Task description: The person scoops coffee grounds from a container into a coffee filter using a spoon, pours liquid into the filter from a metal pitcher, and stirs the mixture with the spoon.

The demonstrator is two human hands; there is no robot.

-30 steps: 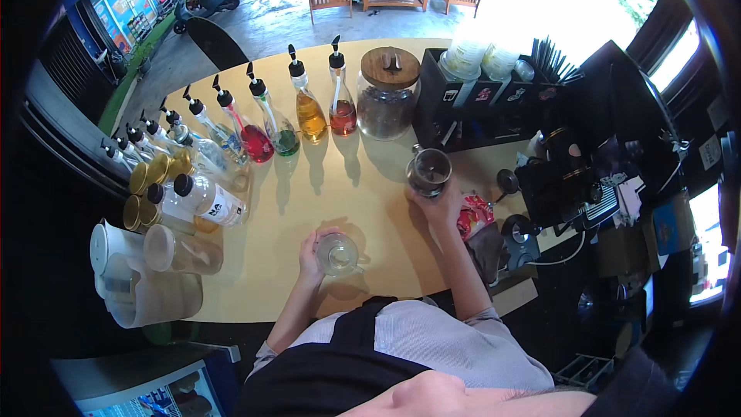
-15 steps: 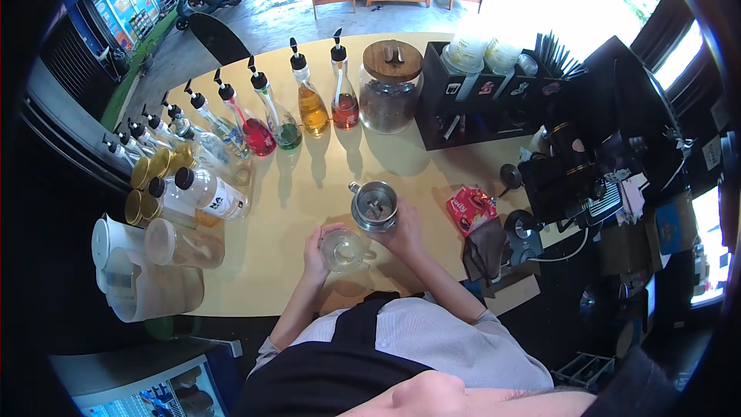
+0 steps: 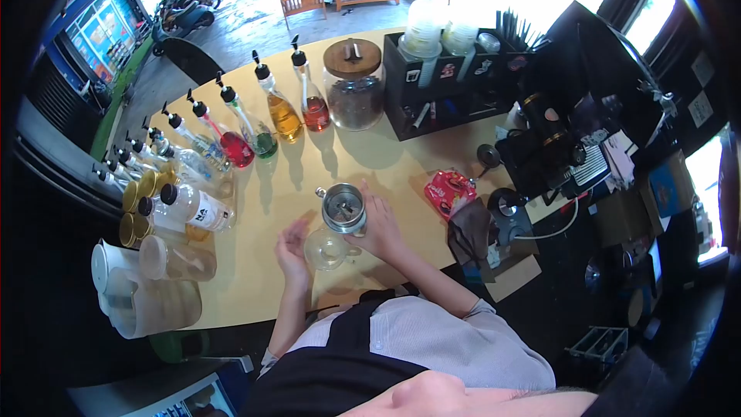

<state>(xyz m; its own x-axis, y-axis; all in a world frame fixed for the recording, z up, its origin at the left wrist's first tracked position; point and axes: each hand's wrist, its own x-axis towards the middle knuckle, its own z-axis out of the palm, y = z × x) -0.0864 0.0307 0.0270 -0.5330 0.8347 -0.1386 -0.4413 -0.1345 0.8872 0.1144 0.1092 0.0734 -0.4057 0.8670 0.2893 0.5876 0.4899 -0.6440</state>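
A round steel cup (image 3: 343, 208) stands in front of me, its inside facing up, with dark blade-like parts at the bottom and a small knob at its upper left. My right hand (image 3: 381, 225) lies along the cup's right side, fingers stretched out and touching or very near the wall. Just below the cup is a clear glass mug (image 3: 326, 250), its handle toward the right; the cup overlaps its upper edge. My left hand (image 3: 293, 253) is open at the mug's left, fingers apart and slightly blurred, with a small gap to the glass.
Pump bottles of coloured syrup (image 3: 284, 117) line the far and left edges. A wooden-lidded jar (image 3: 353, 96) and a black cup organizer (image 3: 432, 81) stand behind. At right lie a red packet (image 3: 450, 193) and a coffee machine (image 3: 544, 127). Plastic containers (image 3: 170, 301) stand front left.
The view has shifted, so most things sit farther left. My left hand has come off the glass mug. The fingers of my right hand are straighter beside the steel cup.
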